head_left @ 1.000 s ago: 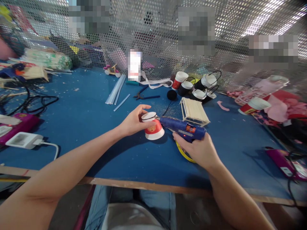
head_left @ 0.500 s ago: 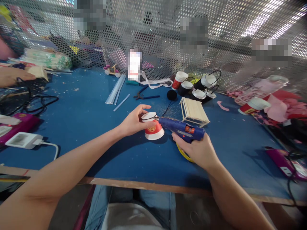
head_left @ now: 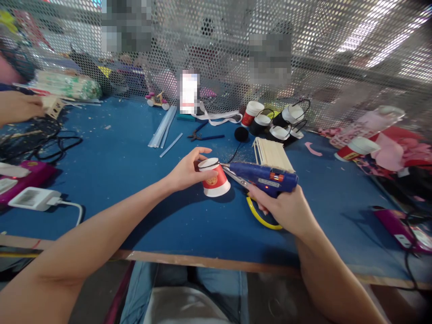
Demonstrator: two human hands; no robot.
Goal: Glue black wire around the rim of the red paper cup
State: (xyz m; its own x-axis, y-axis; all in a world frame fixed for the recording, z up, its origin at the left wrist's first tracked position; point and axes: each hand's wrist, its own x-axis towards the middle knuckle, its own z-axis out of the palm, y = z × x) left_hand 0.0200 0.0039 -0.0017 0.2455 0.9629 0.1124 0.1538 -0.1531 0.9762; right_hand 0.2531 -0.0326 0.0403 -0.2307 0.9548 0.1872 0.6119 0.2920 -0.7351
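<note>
My left hand [head_left: 191, 170] grips a red and white paper cup [head_left: 219, 181] near its narrow end, which points up. A thin black cord [head_left: 207, 164] runs along that narrow end. In my right hand [head_left: 285, 209] is a blue hot glue gun [head_left: 258, 174], its nozzle close to the cup's upper right edge. Below the glue gun lie scissors with yellow handles [head_left: 261, 220], partly hidden by my right hand; their blades point toward the cup.
Pliers [head_left: 205, 136], clear glue sticks [head_left: 164, 128] and a wooden stick frame [head_left: 273, 153] lie beyond my hands. Several cups with black handles [head_left: 290, 118] stand by the mesh. Power strips [head_left: 27, 180] flank the table. Another person's hand [head_left: 20, 107] holds a wooden piece at left.
The glue gun in my right hand has moved slightly right, its nozzle drawing away from the cup and uncovering the scissors. The cup has tilted a little. The other person's hand has shifted left.
</note>
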